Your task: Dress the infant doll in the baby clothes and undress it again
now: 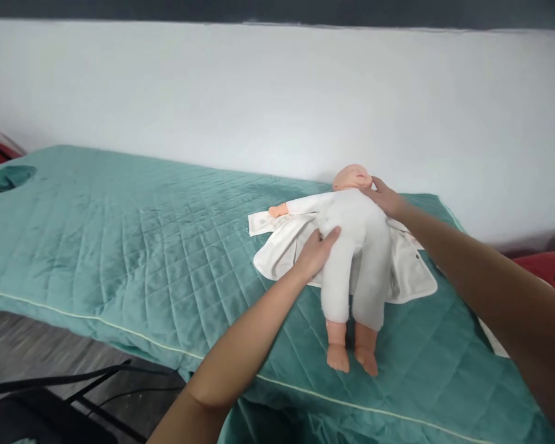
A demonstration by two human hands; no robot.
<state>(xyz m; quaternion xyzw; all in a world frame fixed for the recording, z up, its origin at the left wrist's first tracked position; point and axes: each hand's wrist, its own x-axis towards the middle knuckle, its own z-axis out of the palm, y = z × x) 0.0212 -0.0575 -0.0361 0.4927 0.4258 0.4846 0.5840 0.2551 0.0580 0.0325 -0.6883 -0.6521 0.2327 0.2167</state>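
Note:
A baby doll [354,216] with a soft white cloth body lies on its back, its bare feet towards me. Beneath it, a small white jacket [277,250] is spread open, with one sleeve under the doll's outstretched arm. My left hand [317,251] grips the doll at the hip, thumb on top and the other fingers partly hidden at its side. At the doll's neck and cheek, my right hand [385,196] holds on from the right, with some fingers behind the head. The doll's other arm is hidden by my right hand and forearm.
A green quilted cover [134,246] with a pale piped edge lies over the long bed, against a white wall [166,92]. A hole [9,177] shows at its far left. Black chair parts stand at lower left, and a red item [548,271] is at right.

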